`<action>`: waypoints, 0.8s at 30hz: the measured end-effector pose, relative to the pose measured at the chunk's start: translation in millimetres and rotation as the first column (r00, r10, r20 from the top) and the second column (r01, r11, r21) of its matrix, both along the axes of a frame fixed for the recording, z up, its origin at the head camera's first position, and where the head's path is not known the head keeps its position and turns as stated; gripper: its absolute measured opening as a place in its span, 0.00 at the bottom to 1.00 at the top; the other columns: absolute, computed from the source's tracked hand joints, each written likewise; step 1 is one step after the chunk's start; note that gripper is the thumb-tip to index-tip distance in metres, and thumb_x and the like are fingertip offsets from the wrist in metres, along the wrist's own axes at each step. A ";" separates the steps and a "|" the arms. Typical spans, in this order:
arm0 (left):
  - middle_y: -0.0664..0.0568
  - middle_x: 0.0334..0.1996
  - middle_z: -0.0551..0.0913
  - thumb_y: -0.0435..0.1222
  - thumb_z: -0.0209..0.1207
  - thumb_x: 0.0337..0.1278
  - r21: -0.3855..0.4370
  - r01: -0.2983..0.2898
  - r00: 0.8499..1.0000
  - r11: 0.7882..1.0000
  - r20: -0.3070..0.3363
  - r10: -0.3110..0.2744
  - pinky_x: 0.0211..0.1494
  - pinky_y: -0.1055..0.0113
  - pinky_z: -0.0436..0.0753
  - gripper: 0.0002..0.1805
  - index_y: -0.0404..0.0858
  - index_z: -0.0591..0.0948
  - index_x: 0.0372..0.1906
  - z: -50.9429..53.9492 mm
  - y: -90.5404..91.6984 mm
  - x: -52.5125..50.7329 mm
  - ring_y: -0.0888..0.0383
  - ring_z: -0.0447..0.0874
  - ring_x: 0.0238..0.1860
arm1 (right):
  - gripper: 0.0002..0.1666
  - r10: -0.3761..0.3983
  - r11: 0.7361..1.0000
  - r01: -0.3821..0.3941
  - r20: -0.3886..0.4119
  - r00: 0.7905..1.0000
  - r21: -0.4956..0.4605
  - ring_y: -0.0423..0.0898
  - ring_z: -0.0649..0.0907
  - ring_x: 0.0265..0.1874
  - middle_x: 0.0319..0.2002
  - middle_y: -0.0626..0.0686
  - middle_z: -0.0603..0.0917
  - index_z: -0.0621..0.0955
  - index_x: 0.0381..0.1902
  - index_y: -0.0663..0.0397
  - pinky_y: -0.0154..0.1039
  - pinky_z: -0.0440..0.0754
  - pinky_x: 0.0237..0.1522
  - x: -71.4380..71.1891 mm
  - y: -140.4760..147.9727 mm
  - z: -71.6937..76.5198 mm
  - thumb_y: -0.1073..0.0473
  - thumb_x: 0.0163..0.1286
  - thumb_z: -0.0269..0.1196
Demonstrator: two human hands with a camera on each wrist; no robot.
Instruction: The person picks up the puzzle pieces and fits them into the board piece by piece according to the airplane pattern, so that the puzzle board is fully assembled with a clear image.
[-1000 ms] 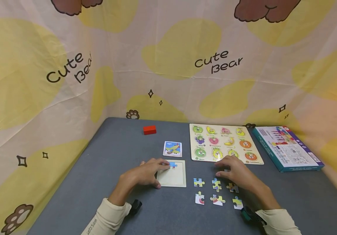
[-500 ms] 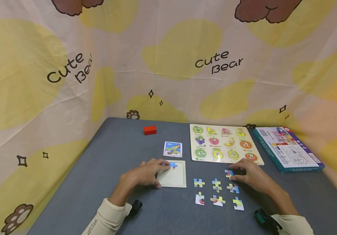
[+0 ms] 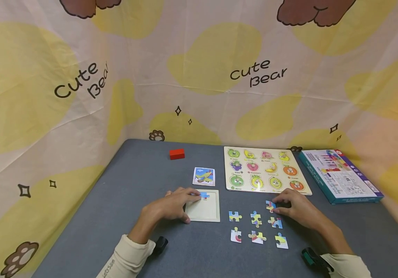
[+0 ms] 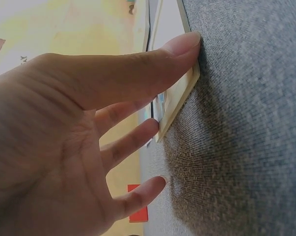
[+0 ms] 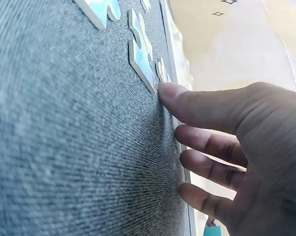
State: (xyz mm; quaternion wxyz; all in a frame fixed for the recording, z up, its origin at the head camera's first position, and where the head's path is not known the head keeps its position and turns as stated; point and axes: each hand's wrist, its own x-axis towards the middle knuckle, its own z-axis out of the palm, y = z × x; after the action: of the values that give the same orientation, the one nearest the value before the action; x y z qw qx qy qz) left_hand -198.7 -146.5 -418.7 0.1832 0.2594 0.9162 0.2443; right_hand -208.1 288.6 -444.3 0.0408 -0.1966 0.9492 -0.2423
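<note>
Step, as judged: picking up; next move calls for a clean edge pinch.
Left hand (image 3: 177, 203), lower centre-left: spread wide, thumb touching the cream puzzle tray (image 3: 204, 212), lower centre.
Right hand (image 3: 297, 207), lower right: thumb and forefinger narrowly apart; pinched or merely touching, cannot tell.
Blue-and-red jigsaw piece (image 3: 270, 205), lower centre-right: at right fingertips.

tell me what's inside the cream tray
In the tray, part of a blue piece shows along the far edge, beside the left hand. That hand covers the far left corner, so anything under its fingers cannot be seen.
</note>
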 end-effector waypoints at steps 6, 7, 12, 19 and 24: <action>0.53 0.75 0.72 0.30 0.78 0.51 -0.003 -0.007 1.000 1.000 0.010 0.007 0.74 0.26 0.53 0.42 0.41 0.77 0.75 -0.7 -0.4 -0.3 0.46 0.65 0.75 | 0.10 0.009 1.000 -0.009 -0.030 1.000 0.005 0.38 0.78 0.38 0.37 0.41 0.83 0.90 0.42 0.48 0.40 0.78 0.43 -0.3 0.0 -0.9 0.52 0.66 0.76; 0.53 0.75 0.72 0.30 0.78 0.51 -0.002 -0.006 1.000 1.000 0.010 0.007 0.74 0.26 0.54 0.42 0.41 0.77 0.75 -0.9 -0.5 -0.3 0.45 0.65 0.75 | 0.10 0.006 1.000 -0.006 -0.031 1.000 0.004 0.38 0.78 0.37 0.36 0.41 0.83 0.90 0.42 0.48 0.40 0.77 0.42 -0.1 -0.1 -0.9 0.52 0.66 0.77; 0.53 0.75 0.72 0.30 0.78 0.51 0.002 -0.003 1.000 1.000 0.007 0.003 0.73 0.27 0.55 0.42 0.41 0.77 0.75 -1.1 -0.5 -0.9 0.45 0.65 0.75 | 0.11 0.002 1.000 -0.002 -0.042 0.999 0.003 0.38 0.77 0.36 0.35 0.42 0.83 0.90 0.41 0.50 0.39 0.77 0.40 0.4 0.1 -0.4 0.51 0.66 0.77; 0.52 0.75 0.72 0.30 0.78 0.51 0.003 0.001 1.000 1.000 0.004 -0.001 0.73 0.27 0.56 0.43 0.40 0.76 0.75 -2.0 -1.1 -1.6 0.45 0.65 0.75 | 0.09 0.001 1.000 -0.001 -0.050 0.999 -0.003 0.37 0.78 0.36 0.36 0.41 0.84 0.90 0.41 0.48 0.39 0.78 0.41 -0.4 -4.3 -1.7 0.52 0.66 0.77; 0.52 0.74 0.72 0.29 0.78 0.51 0.009 0.004 1.000 1.000 0.000 -0.004 0.72 0.28 0.57 0.42 0.40 0.77 0.75 -3.0 -1.0 -1.6 0.45 0.65 0.74 | 0.07 0.004 1.000 -0.005 -0.048 0.999 -0.014 0.39 0.78 0.39 0.37 0.41 0.83 0.90 0.41 0.47 0.40 0.78 0.43 -2.8 -14.7 -0.8 0.54 0.67 0.76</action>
State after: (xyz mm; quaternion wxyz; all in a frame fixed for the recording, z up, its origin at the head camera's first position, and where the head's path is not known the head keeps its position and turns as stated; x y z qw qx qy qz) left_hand -200.3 -147.5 -421.7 0.1823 0.2620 0.9147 0.2478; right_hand -210.9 273.9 -445.1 0.0174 -0.2048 0.9477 -0.2440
